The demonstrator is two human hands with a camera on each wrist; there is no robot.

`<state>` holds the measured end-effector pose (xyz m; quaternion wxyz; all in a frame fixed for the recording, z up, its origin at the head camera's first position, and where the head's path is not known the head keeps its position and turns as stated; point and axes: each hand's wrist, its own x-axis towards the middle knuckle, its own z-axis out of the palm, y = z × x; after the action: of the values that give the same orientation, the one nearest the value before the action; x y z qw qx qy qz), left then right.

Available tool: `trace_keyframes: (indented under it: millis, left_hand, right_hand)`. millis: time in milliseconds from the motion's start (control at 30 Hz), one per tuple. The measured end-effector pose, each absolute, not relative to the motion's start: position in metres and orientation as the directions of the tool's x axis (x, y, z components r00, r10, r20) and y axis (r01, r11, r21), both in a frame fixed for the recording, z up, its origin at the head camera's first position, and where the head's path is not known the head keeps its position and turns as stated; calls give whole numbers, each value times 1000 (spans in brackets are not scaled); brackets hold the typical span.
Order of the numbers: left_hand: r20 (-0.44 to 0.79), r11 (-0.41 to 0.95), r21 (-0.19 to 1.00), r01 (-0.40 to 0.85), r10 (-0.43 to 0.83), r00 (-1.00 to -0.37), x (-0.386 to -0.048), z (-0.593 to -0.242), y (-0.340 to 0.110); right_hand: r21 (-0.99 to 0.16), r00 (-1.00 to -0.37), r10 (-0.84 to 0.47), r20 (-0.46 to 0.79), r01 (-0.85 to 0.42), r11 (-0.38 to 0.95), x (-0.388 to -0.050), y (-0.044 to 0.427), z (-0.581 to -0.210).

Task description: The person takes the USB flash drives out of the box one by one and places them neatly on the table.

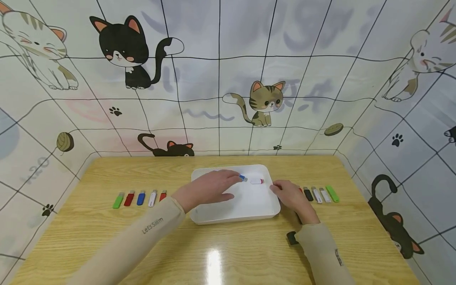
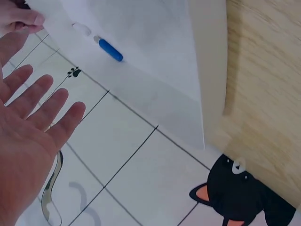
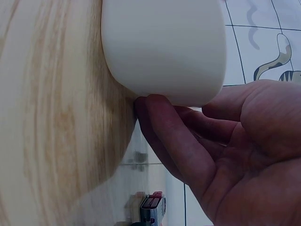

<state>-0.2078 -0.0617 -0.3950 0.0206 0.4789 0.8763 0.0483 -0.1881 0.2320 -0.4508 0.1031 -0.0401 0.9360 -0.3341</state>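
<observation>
A white tray [image 1: 249, 206] lies on the table with two USB sticks inside near its far side: a blue one [image 1: 243, 178] and a white one with a pink end [image 1: 257, 181]. Over the tray's left part is my left hand [image 1: 210, 186], fingers extended; in the left wrist view its palm faces the camera and holds nothing, apart from the blue stick [image 2: 111, 50]. At the tray's right edge my right hand [image 1: 292, 196] grips the rim. The right wrist view shows its curled fingers low against the tray wall [image 3: 162, 52] and the thumb near the upper edge.
To the left, several USB sticks stand in a row, from a green one [image 1: 118, 200] to a red one [image 1: 162, 195] beside my left wrist. Another row runs right, ending in a green stick [image 1: 332, 194]. A small black object [image 1: 292, 238] is by my right sleeve. Cat-print cloth [image 1: 199, 87] encloses the table.
</observation>
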Motion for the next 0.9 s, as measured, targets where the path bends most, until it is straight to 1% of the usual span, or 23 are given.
trace_keyframes:
  millis: [100, 300, 567, 767, 900]
  left_hand:
    - [-41, 539, 111, 835, 842, -538, -212, -403, -52]
    - [-123, 589, 129, 797, 808, -577, -222, -417, -35]
    - [-162, 629, 72, 774, 774, -613, -230, -430, -18]
    - [-187, 657, -13, 753, 739, -648, -235, -436, -7]
    - [-197, 677, -31, 735, 717, -669, -239, -440, -3]
  right_hand:
    - [-632, -975, -147, -164, -10, 775, -189, 231, -451]
    - [-631, -975, -138, -172, 1, 776, -191, 232, -452]
    - [-619, -974, -124, -192, 22, 785, -192, 234, -454]
    - [-615, -970, -122, -209, 33, 788, -192, 234, -452]
    - [-620, -970, -130, -205, 26, 784, -192, 234, -451]
